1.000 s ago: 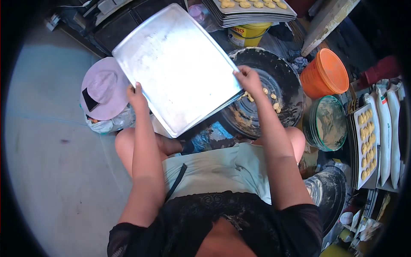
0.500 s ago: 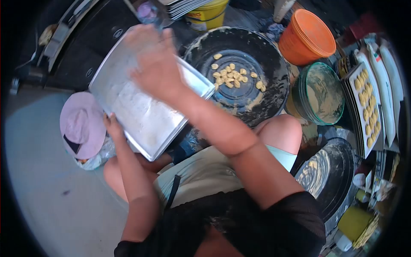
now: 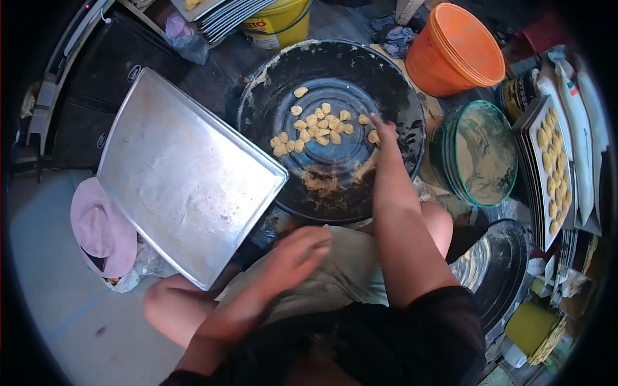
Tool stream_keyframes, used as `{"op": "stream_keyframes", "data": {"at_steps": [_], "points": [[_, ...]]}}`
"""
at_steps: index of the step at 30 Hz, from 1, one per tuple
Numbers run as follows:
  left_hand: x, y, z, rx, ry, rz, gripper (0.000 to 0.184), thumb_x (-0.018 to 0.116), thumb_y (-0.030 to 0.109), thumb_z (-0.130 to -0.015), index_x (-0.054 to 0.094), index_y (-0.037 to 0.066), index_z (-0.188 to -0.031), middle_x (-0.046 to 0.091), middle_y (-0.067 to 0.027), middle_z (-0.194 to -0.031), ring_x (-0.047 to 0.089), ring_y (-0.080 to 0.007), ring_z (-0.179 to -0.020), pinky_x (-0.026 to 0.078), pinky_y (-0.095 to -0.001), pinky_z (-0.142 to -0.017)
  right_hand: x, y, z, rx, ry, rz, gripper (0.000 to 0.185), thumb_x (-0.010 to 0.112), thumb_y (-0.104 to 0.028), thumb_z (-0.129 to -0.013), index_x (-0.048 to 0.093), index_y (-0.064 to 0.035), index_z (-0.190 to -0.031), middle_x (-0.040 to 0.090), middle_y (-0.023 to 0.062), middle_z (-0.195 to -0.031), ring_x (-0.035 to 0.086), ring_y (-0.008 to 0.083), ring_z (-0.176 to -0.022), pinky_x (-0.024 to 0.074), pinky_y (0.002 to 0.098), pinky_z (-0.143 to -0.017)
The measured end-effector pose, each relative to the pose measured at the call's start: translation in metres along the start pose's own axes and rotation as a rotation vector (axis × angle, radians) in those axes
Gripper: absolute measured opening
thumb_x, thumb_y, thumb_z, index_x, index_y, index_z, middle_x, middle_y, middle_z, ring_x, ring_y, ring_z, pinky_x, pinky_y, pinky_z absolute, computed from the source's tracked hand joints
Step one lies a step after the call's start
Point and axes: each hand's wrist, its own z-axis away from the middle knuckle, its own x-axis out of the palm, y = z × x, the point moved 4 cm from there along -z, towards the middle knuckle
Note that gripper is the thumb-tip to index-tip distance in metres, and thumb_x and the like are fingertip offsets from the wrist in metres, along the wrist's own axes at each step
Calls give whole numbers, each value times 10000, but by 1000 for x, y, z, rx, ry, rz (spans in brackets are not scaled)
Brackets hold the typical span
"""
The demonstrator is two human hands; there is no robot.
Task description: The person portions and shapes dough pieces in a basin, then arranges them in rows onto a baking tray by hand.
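A bare metal tray (image 3: 190, 177) lies tilted at the left, touched by neither hand. Beside it is a wide black basin (image 3: 335, 193) with several lumps of yellowish dough (image 3: 322, 125) on its bottom. My right hand (image 3: 384, 133) reaches into the basin's right side, next to two dough lumps; what its fingers hold, if anything, is too small to make out. Over my lap, my left hand (image 3: 297, 258) is blurred by motion, its fingers partly spread and nothing visible in them.
A pink hat (image 3: 96, 225) lies left of the tray. To the right are an orange bucket (image 3: 438, 55), a green-rimmed tub (image 3: 486, 154), a stack of trays with dough pieces (image 3: 550, 174) and another black basin (image 3: 505, 270). A yellow bucket (image 3: 283, 26) stands at the top.
The tray has been let go and rests at the left. My right hand has moved from over the tray into the basin; my left hand has moved from the tray's edge to above my lap.
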Motion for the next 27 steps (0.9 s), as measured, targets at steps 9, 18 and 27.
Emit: {"op": "stream_keyframes", "data": {"at_steps": [9, 18, 27], "points": [[23, -337, -135, -625, 959, -4, 1014, 879, 177, -603, 294, -42, -1401, 317, -311, -1372, 365, -441, -1265, 333, -476, -1069, 113, -51, 32, -358, -214, 412, 994, 739, -680, -626, 427, -169, -1420, 197, 228, -1517, 236, 393, -1396, 302, 531, -1096], [9, -317, -149, -806, 647, -107, 1285, 922, 207, -565, 53, 46, -1497, 175, -260, -1420, 353, -439, -1257, 375, -454, -1056, 187, -149, 60, -715, -511, 738, 1103, 771, -704, -538, 365, -278, -1471, 88, 162, -1594, 8, 372, -1472, 107, 732, -1071], [-21, -302, -180, -942, 330, -542, 1366, 940, 290, -496, 52, 262, -1534, 93, -154, -1554, 271, -402, -1371, 371, -508, -1041, 121, -108, 80, -1063, -697, 1407, 1341, 899, -523, -462, 78, -418, -1517, -14, 76, -1615, 39, 399, -1464, 125, 796, -1012]]}}
